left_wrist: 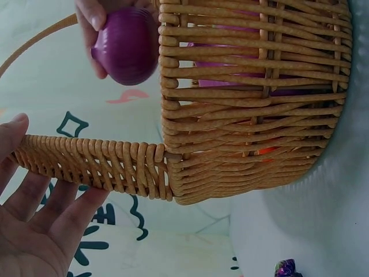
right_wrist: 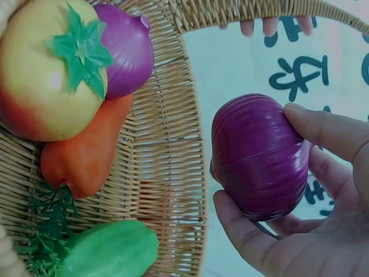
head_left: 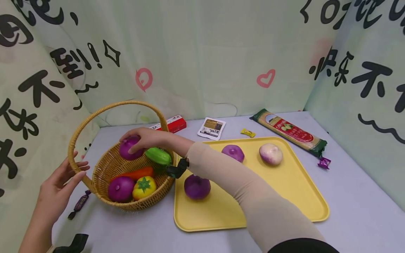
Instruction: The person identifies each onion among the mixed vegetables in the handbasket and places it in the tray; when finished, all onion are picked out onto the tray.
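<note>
My right hand (head_left: 145, 139) grips a purple onion (head_left: 130, 147) at the far rim of a wicker basket (head_left: 136, 207). In the right wrist view, thumb and fingers curl round the onion (right_wrist: 259, 156). My left hand (head_left: 61, 186) holds the base of the basket's arched handle (head_left: 76, 140), thumb on one side and fingers on the other, as the left wrist view shows. Inside the basket lie another purple onion (head_left: 121, 189), a yellow tomato (head_left: 144, 188) with a green star-shaped top, an orange carrot (head_left: 139, 173) and a green cucumber-like vegetable (head_left: 158, 156).
A yellow tray (head_left: 221, 214) right of the basket bears a dark purple onion (head_left: 197, 187), a lighter purple one (head_left: 233, 153) and a white-purple turnip (head_left: 270, 154). Behind lie a red box (head_left: 177, 124), a white packet (head_left: 212, 128), a pasta bag (head_left: 291, 131) and wrapped candies (head_left: 248, 133).
</note>
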Available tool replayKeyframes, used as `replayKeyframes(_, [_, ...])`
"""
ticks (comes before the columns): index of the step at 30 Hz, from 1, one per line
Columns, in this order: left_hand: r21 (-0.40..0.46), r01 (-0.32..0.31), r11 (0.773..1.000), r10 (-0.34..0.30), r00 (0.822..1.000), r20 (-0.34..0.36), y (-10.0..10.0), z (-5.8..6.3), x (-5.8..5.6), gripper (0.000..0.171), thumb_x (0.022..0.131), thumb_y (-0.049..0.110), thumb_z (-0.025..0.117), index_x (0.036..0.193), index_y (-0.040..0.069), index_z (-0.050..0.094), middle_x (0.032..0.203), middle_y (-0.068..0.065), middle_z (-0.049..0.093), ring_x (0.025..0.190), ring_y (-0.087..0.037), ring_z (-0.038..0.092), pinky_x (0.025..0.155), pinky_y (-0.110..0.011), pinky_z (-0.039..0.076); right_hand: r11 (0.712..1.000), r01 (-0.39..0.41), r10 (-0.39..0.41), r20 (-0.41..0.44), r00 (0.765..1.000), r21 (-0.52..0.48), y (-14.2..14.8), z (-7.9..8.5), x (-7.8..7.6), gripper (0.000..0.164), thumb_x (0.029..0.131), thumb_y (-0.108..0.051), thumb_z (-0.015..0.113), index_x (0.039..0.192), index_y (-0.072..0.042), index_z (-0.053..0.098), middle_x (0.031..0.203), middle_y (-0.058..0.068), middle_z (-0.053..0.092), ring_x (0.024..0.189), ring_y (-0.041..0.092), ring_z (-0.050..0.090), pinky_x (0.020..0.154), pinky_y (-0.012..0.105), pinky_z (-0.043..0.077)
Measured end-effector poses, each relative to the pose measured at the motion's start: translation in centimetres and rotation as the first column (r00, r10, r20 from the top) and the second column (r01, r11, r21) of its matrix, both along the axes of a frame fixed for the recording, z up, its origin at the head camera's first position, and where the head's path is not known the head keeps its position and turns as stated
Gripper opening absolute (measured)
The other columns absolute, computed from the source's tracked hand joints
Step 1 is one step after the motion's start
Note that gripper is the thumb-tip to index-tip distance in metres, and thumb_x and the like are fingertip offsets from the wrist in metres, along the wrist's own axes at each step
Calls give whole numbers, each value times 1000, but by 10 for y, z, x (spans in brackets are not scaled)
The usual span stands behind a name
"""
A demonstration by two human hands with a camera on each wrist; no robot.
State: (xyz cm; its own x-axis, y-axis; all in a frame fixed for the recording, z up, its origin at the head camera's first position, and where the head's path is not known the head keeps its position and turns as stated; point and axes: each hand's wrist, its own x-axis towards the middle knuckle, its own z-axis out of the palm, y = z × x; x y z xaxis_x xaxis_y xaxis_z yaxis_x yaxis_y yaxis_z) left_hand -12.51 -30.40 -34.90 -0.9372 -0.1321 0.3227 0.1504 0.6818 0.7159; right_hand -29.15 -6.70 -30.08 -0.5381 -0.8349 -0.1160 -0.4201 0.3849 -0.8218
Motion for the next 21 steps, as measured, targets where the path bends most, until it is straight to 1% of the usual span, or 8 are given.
replayKeyframes(3, [1, 0, 1000, 0, 1000, -2, 0, 0, 0, 60, 95, 19, 55, 147, 32, 29, 107, 37, 49, 97, 24, 47, 70, 3, 40, 1000, -31, 31, -4, 1000, -4, 6, 2, 2, 47, 88, -16, 65, 133, -16, 53, 134, 2, 50, 111, 9, 48, 82, 16, 47])
replayKeyframes(8, [3, 16, 1000, -16, 1000, -25, -1, -1, -2, 60, 94, 17, 56, 147, 30, 30, 107, 36, 50, 97, 23, 49, 71, 3, 40, 997, -72, 72, -15, 997, -18, 17, 4, 4, 47, 89, -16, 63, 135, -15, 51, 136, 2, 50, 114, 10, 48, 88, 17, 46])
replayKeyframes(11, [2, 17, 1000, -17, 1000, -20, -1, 0, -3, 60, 95, 17, 55, 147, 31, 30, 108, 36, 49, 98, 23, 48, 71, 3, 40, 997, -69, 69, -14, 998, -19, 23, 5, 7, 47, 89, -17, 64, 134, -16, 52, 136, 0, 49, 115, 8, 48, 88, 16, 46])
replayKeyframes(14, [1, 12, 1000, -12, 1000, -15, -1, 0, -2, 60, 95, 18, 55, 147, 32, 29, 107, 36, 49, 98, 23, 48, 71, 2, 40, 996, -82, 82, -7, 997, -25, 30, 5, 10, 45, 89, -17, 64, 133, -17, 53, 137, 0, 49, 116, 10, 48, 89, 17, 47])
replayKeyframes(16, [0, 13, 1000, -13, 1000, -21, 0, 0, -2, 60, 95, 18, 55, 147, 31, 30, 107, 36, 49, 98, 23, 48, 71, 3, 40, 996, -89, 89, 1, 996, -24, 35, 4, 13, 44, 89, -18, 63, 132, -19, 53, 136, 0, 49, 117, 11, 49, 90, 18, 48])
replayKeyframes(19, [-1, 15, 1000, -15, 1000, -26, -1, 0, -1, 60, 95, 17, 56, 147, 30, 30, 107, 36, 49, 97, 22, 48, 71, 3, 39, 994, -104, 104, 3, 995, -33, 41, 3, 16, 44, 90, -17, 63, 133, -18, 53, 136, 1, 49, 116, 11, 49, 91, 18, 47])
replayKeyframes(21, [-1, 14, 1000, -14, 1000, -26, -1, -1, 0, 60, 94, 17, 56, 147, 30, 30, 107, 36, 50, 97, 22, 48, 71, 3, 39, 993, -111, 111, -10, 994, -32, 44, 3, 17, 44, 89, -18, 64, 132, -19, 53, 135, 0, 50, 115, 10, 50, 91, 18, 47])
